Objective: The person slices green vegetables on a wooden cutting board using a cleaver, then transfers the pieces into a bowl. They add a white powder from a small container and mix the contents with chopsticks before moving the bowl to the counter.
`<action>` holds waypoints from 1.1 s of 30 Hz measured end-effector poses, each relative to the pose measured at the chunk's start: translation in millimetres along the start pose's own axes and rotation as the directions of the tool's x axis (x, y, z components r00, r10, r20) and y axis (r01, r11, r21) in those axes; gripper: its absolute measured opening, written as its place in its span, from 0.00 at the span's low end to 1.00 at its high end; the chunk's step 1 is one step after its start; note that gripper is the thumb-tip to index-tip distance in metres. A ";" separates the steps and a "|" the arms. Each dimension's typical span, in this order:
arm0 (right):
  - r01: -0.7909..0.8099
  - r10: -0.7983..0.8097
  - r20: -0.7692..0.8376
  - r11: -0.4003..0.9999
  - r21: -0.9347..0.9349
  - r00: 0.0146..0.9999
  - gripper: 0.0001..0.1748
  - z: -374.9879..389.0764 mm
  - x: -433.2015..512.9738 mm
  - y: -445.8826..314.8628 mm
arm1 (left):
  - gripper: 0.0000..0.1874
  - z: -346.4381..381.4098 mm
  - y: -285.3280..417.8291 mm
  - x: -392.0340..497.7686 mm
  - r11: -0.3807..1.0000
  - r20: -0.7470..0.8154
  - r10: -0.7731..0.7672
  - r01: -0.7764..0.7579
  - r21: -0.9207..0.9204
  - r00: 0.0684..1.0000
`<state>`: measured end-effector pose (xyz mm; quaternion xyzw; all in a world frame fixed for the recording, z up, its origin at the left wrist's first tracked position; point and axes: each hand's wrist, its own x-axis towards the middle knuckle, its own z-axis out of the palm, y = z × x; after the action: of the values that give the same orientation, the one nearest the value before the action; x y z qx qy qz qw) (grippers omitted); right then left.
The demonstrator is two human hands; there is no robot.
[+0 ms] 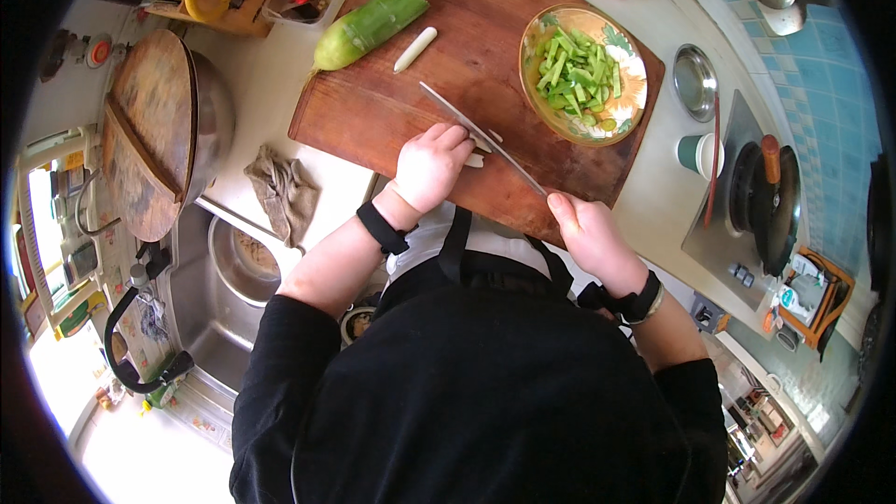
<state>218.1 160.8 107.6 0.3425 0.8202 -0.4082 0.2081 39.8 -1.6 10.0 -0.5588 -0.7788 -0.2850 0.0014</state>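
Observation:
My right hand (588,232) grips the handle of a kitchen knife (490,142), whose blade slants across the wooden cutting board (364,108). Curled fingers of my left hand (432,166) press down beside the blade, on a white stalk piece (474,160) that looks like scallion and is mostly hidden. A thin pale slice (496,135) lies on the blade's far side. Farther up the board are another white stalk piece (416,50) and a large cut green radish (371,24). A flowered bowl (626,77) at the right holds chopped green vegetable pieces (577,77).
Left of the board lie a crumpled brown cloth (282,192) and a large pot with a wooden lid (150,136), above a sink (199,308). A knife block (248,10) stands at the back left. At the right are a metal bowl (694,82), a paper cup (698,155) and a wok (780,217).

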 end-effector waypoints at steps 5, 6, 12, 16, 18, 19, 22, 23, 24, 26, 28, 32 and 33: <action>0.080 -0.079 0.049 0.997 -0.016 0.996 0.25 -0.5 5.6 -1.2 | 0.10 -0.3 -1.2 -1.5 1.000 -0.017 -0.011 0.011 -0.017 1.000; 0.067 -0.067 0.059 0.998 0.002 0.996 0.25 -1.1 4.1 -0.5 | 0.10 -0.8 -1.2 -2.3 1.000 -0.027 0.004 -0.004 -0.015 1.000; 0.025 -0.026 0.045 1.000 0.016 0.999 0.26 1.9 1.0 -0.5 | 0.10 -3.7 -2.8 -4.8 1.000 -0.019 0.002 -0.001 0.003 1.000; 0.114 -0.116 0.029 0.992 0.046 0.993 0.25 2.3 1.9 -2.0 | 0.10 -2.4 -3.4 -4.9 1.000 -0.057 -0.001 0.000 -0.011 0.998; -0.010 0.005 0.065 0.998 0.069 0.998 0.25 0.2 1.5 -2.6 | 0.11 -2.1 -4.1 -5.6 1.000 -0.075 0.003 -0.004 -0.018 0.997; -0.045 0.037 0.086 0.994 0.098 0.996 0.26 -0.8 1.5 -3.0 | 0.12 -2.0 -4.6 -6.3 1.000 -0.087 -0.001 -0.002 -0.027 0.996; -0.059 0.059 0.098 0.998 0.003 0.993 0.26 -1.9 0.9 -3.8 | 0.11 -3.8 -6.2 -10.2 1.000 -0.058 -0.008 0.006 -0.024 0.998; 0.055 -0.055 0.079 0.998 0.007 0.995 0.26 -1.9 1.6 -3.7 | 0.10 -3.9 -6.8 -10.9 1.000 -0.042 -0.002 0.001 -0.022 0.999; 0.082 -0.081 0.067 0.997 -0.012 0.994 0.26 -0.8 3.6 -4.3 | 0.11 -3.9 -7.5 -11.3 1.000 -0.040 -0.013 0.012 -0.028 0.999; 0.160 -0.158 0.053 0.986 -0.041 0.986 0.26 1.8 8.0 -4.7 | 0.12 -3.4 -8.6 -11.7 0.998 -0.044 -0.037 0.035 -0.042 0.998; 0.143 -0.142 0.012 0.990 -0.014 0.990 0.26 1.7 9.6 -4.0 | 0.12 -3.4 -9.2 -11.8 0.999 -0.074 -0.026 0.023 -0.044 0.997; 0.043 -0.043 0.101 0.999 0.003 0.994 0.27 -0.8 8.3 -2.4 | 0.13 -3.6 -9.8 -13.9 0.997 -0.060 -0.031 0.027 -0.069 0.998; -0.058 0.060 0.107 0.998 -0.019 0.992 0.27 -1.1 7.9 -2.4 | 0.13 -3.8 -9.7 -14.9 0.997 -0.055 -0.037 0.033 -0.069 0.998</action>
<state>210.9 163.8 104.6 0.3424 0.8005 -0.4134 0.2664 35.8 -18.4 4.2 -0.5366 -0.7779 -0.3269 -0.0005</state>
